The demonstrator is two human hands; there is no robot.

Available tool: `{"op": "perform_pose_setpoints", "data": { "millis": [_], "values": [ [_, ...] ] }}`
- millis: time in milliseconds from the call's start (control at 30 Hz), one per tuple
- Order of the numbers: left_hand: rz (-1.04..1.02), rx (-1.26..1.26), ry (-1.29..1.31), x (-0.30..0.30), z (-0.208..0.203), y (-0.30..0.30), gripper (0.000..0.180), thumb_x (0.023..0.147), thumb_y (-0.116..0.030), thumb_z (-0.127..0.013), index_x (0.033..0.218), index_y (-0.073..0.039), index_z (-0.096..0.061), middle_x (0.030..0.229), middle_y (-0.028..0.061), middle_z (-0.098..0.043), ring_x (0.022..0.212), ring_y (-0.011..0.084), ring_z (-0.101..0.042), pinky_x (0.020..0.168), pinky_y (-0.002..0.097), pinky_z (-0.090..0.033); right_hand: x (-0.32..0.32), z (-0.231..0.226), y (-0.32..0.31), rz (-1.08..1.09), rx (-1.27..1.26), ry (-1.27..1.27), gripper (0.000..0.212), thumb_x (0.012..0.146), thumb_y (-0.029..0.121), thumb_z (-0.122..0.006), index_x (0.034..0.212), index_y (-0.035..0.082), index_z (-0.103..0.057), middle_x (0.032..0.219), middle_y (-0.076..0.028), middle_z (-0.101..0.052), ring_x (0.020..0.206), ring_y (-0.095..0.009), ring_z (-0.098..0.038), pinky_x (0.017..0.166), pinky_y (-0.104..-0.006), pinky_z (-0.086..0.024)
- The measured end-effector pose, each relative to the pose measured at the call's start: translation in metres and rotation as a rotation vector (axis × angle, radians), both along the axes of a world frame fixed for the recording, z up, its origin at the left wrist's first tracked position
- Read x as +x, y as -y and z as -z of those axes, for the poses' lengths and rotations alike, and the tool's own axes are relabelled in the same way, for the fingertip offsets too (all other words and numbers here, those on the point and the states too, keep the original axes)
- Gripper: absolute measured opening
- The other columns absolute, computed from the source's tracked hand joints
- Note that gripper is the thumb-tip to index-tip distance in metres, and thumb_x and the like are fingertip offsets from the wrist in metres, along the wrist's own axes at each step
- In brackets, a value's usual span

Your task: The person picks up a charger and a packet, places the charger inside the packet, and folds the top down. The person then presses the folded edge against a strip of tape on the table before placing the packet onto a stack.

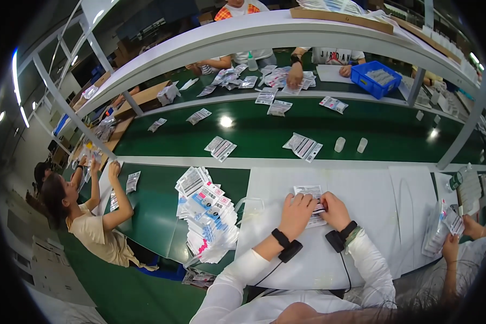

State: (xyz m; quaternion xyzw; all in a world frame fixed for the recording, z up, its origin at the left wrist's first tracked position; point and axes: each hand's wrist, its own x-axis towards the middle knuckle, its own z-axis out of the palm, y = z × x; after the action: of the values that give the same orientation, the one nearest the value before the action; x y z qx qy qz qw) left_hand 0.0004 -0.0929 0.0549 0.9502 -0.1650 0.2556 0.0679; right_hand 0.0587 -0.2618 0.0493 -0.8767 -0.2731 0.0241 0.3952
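On the white sheet in front of me lies a small flat printed packet (308,190), white with dark print. My left hand (298,215) is over its left part, fingers bent and closed on it. At its right edge, my right hand (336,212) grips the same packet with curled fingers. Both hands partly cover it, so its middle is only seen in pieces. Left of the white sheet (275,264) a large overlapping pile of printed packets (208,216) in white, blue and pink is heaped on the green table.
A green conveyor belt (254,129) runs beyond a pale rail, carrying scattered packets (303,147) and two small white pieces (339,144). A blue crate (376,79) stands at the far right. Co-workers sit left, right and opposite; an overhead shelf (227,43) crosses above.
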Motion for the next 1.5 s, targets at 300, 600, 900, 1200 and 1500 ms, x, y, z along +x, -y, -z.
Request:
{"op": "perform_pose_setpoints", "data": {
  "millis": [300, 600, 900, 1200, 1500],
  "values": [
    [-0.207, 0.075, 0.099, 0.023, 0.0, 0.025, 0.014, 0.081, -0.016, -0.059, 0.094, -0.014, -0.056, 0.093, 0.002, -0.054, 0.091, 0.0208, -0.052, 0.085, 0.0384, -0.037, -0.007, 0.006, 0.006, -0.062, 0.008, 0.135, 0.027, 0.074, 0.002, -0.062, 0.098, 0.007, -0.051, 0.093, -0.012, -0.062, 0.084, -0.035, -0.062, 0.07, -0.0431, -0.051],
    [-0.25, 0.181, -0.081, 0.025, -0.004, 0.027, 0.017, 0.08, -0.016, -0.059, 0.096, -0.013, -0.056, 0.095, 0.003, -0.056, 0.091, 0.0219, -0.053, 0.085, 0.0389, -0.036, -0.018, -0.002, 0.005, -0.069, -0.003, 0.211, 0.024, 0.077, 0.005, -0.062, 0.1, 0.01, -0.055, 0.098, -0.01, -0.063, 0.084, -0.035, -0.063, 0.067, -0.0436, -0.051],
    [0.052, -0.05, -0.199, -0.036, -0.014, -0.003, 0.034, 0.081, -0.023, -0.065, 0.114, -0.016, -0.061, 0.11, 0.0007, -0.059, 0.105, 0.0207, -0.054, 0.087, 0.0375, -0.038, -0.034, -0.037, 0.046, -0.143, -0.354, 0.247, 0.038, 0.078, 0.011, -0.067, 0.115, 0.016, -0.059, 0.114, -0.004, -0.062, 0.102, -0.026, -0.061, 0.079, -0.0379, -0.051],
    [0.188, -0.012, -0.337, -0.056, 0.006, -0.034, 0.045, 0.086, -0.032, -0.064, 0.131, -0.024, -0.059, 0.141, -0.0059, -0.051, 0.128, 0.0193, -0.045, 0.096, 0.0402, -0.035, -0.021, -0.016, 0.093, -0.361, -0.276, 0.446, 0.039, 0.089, 0.027, -0.065, 0.126, 0.02, -0.061, 0.13, 0.002, -0.059, 0.122, -0.022, -0.051, 0.102, -0.0434, -0.037],
    [0.271, -0.002, -0.374, -0.056, -0.005, -0.029, 0.043, 0.087, -0.047, -0.062, 0.128, -0.036, -0.06, 0.15, -0.0059, -0.041, 0.136, 0.0207, -0.037, 0.098, 0.0451, -0.032, -0.032, -0.015, 0.061, -0.259, -0.15, 0.263, 0.019, 0.086, 0.026, -0.068, 0.102, 0.016, -0.069, 0.104, 0.001, -0.066, 0.101, -0.022, -0.058, 0.087, -0.0391, -0.044]
  ]
}}
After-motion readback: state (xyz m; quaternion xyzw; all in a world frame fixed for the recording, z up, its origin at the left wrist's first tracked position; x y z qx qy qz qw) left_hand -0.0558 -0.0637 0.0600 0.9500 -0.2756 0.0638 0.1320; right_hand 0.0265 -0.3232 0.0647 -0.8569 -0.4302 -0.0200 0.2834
